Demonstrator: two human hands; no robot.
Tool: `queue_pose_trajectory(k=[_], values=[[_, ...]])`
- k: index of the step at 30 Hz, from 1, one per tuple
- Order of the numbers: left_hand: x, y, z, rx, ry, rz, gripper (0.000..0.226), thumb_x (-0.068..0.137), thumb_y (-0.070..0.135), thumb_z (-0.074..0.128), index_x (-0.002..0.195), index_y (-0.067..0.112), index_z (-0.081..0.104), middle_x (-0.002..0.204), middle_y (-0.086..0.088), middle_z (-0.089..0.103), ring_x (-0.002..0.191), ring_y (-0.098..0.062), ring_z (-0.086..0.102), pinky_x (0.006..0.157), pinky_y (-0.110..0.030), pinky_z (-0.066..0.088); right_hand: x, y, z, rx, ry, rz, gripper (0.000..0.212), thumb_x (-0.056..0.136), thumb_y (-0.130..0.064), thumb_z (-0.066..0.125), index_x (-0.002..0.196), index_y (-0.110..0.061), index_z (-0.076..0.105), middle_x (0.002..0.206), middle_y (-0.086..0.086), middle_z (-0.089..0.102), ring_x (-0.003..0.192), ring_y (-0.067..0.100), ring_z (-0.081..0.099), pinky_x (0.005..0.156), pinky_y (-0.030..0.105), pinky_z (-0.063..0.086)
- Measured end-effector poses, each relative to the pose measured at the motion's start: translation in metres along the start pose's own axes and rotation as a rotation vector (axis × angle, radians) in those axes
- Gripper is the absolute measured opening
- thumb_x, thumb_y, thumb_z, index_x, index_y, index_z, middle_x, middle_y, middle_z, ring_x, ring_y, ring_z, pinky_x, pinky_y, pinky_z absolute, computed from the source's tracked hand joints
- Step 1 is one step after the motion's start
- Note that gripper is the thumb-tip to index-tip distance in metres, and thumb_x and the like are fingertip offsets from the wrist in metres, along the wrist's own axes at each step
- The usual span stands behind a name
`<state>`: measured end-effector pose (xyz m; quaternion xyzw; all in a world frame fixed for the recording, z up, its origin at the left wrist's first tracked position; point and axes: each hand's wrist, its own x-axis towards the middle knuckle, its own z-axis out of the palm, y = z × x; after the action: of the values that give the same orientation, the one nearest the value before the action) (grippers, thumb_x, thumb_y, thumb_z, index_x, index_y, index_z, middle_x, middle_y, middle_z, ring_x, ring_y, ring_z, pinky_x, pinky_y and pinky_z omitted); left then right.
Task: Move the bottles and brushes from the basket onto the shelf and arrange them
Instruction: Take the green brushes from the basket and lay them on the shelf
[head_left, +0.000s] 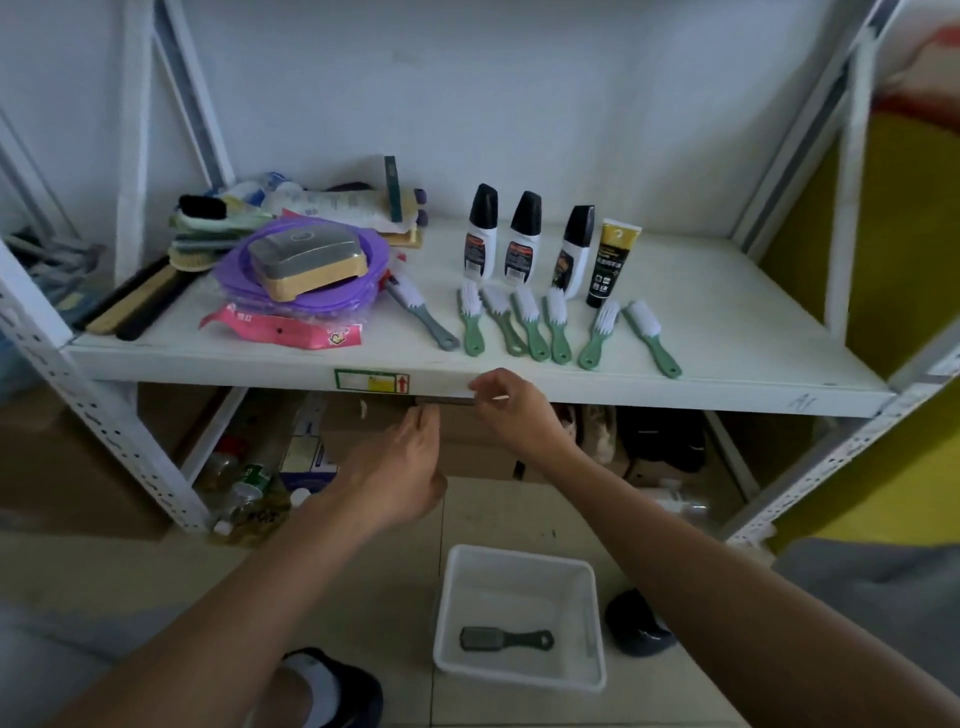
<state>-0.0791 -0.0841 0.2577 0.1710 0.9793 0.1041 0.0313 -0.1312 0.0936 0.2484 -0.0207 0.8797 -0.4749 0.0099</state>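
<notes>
1 heap of purple plastic tubs (296, 270) crowded the left of the white metal shelf (727, 322), so free space lay only further right. Just under the shelf's front lip, the left hand (410, 467) pinched one end of a slim dark-brown bar (447, 401), too blurred to identify, and the right hand (514, 410) pinched the other. Raised carelessly, the bar could catch that lip. Above, 6 green-handled white-bristled brushes (530, 327) lay close together. A sweep across them would scatter the row or tip the 3 black-capped white bottles (522, 239) standing behind. 1 dark grey brush (506, 639) lay in the white plastic basket (597, 623) on the floor, easily overlooked.
</notes>
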Motion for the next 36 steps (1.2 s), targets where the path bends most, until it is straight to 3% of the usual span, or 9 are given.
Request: queue_pose_trajectory(k=[4, 9, 13, 17, 22, 27, 30, 33, 36], values=[[-0.001, 0.012, 0.01, -0.051, -0.166, -0.008, 0.069, 0.098, 0.034, 0.057, 0.151, 0.016, 0.017, 0.154, -0.009, 0.033, 0.111, -0.026, 0.057, 0.077, -0.039, 0.05, -0.024, 0.046, 0.016, -0.238, -0.051, -0.016, 0.033, 0.084, -0.021, 0.061, 0.117, -0.018, 0.059, 0.113, 0.0, 0.06, 0.099, 0.018, 0.061, 0.082, 0.029, 0.048], [0.001, 0.024, 0.017, -0.02, -0.178, 0.055, 0.071, 0.102, 0.038, 0.054, 0.154, 0.017, 0.012, 0.154, -0.01, 0.035, 0.067, -0.01, 0.044, 0.047, -0.024, 0.027, -0.046, 0.141, 0.061, -0.474, -0.303, 0.086, 0.039, 0.088, -0.025, 0.062, 0.125, -0.016, 0.056, 0.115, 0.009, 0.06, 0.099, 0.025, 0.063, 0.086, 0.036, 0.053], [0.01, 0.022, 0.039, 0.053, -0.168, 0.124, 0.074, 0.1, 0.036, 0.056, 0.155, 0.015, 0.011, 0.144, -0.01, 0.043, 0.097, -0.02, 0.059, 0.057, -0.026, 0.039, -0.059, 0.218, 0.095, -0.593, -0.547, 0.259, 0.049, 0.089, -0.03, 0.062, 0.134, -0.015, 0.049, 0.129, 0.009, 0.052, 0.115, 0.027, 0.058, 0.093, 0.036, 0.049], [0.014, 0.021, 0.066, 0.049, -0.178, 0.136, 0.07, 0.097, 0.03, 0.059, 0.152, 0.014, 0.018, 0.13, -0.006, 0.051, 0.09, -0.017, 0.06, 0.059, -0.029, 0.042, -0.077, 0.28, 0.13, -0.727, -0.656, 0.356, 0.045, 0.093, -0.031, 0.055, 0.134, -0.019, 0.045, 0.132, 0.004, 0.048, 0.115, 0.026, 0.059, 0.092, 0.04, 0.052], [0.009, 0.015, 0.093, 0.027, -0.302, 0.093, 0.075, 0.097, 0.032, 0.057, 0.155, 0.014, 0.012, 0.133, -0.004, 0.047, 0.098, -0.017, 0.057, 0.067, -0.03, 0.039, -0.091, 0.323, 0.156, -0.812, -0.665, 0.353, 0.035, 0.097, -0.025, 0.048, 0.13, -0.018, 0.044, 0.129, 0.003, 0.046, 0.106, 0.023, 0.062, 0.083, 0.038, 0.053], [0.008, 0.008, 0.106, 0.047, -0.324, 0.094, 0.076, 0.098, 0.037, 0.054, 0.156, 0.012, 0.012, 0.135, -0.002, 0.044, 0.103, -0.02, 0.055, 0.072, -0.032, 0.041, -0.078, 0.337, 0.162, -0.803, -0.767, 0.332, 0.026, 0.095, -0.021, 0.049, 0.121, -0.016, 0.049, 0.127, 0.007, 0.047, 0.106, 0.028, 0.059, 0.083, 0.04, 0.05], [0.007, 0.005, 0.107, 0.075, -0.335, 0.088, 0.078, 0.098, 0.036, 0.051, 0.157, 0.011, 0.008, 0.141, -0.003, 0.041, 0.111, -0.021, 0.052, 0.08, -0.034, 0.045, -0.072, 0.338, 0.158, -0.85, -0.813, 0.258, 0.032, 0.097, -0.021, 0.045, 0.129, -0.021, 0.049, 0.132, 0.004, 0.051, 0.113, 0.028, 0.06, 0.087, 0.038, 0.049], [0.008, 0.006, 0.105, 0.093, -0.329, 0.087, 0.077, 0.095, 0.032, 0.051, 0.156, 0.011, 0.009, 0.14, -0.004, 0.041, 0.116, -0.022, 0.05, 0.085, -0.035, 0.047, -0.065, 0.332, 0.148, -0.838, -0.821, 0.232, 0.032, 0.1, -0.025, 0.041, 0.131, -0.026, 0.05, 0.123, 0.004, 0.062, 0.108, 0.026, 0.062, 0.086, 0.037, 0.051], [0.012, 0.01, 0.1, 0.111, -0.314, 0.102, 0.074, 0.093, 0.027, 0.054, 0.153, 0.012, 0.015, 0.14, -0.004, 0.042, 0.121, -0.023, 0.048, 0.091, -0.039, 0.048, -0.054, 0.306, 0.126, -0.791, -0.754, 0.162, 0.019, 0.098, -0.032, 0.047, 0.114, -0.023, 0.054, 0.11, 0.006, 0.066, 0.097, 0.027, 0.064, 0.076, 0.034, 0.049]])
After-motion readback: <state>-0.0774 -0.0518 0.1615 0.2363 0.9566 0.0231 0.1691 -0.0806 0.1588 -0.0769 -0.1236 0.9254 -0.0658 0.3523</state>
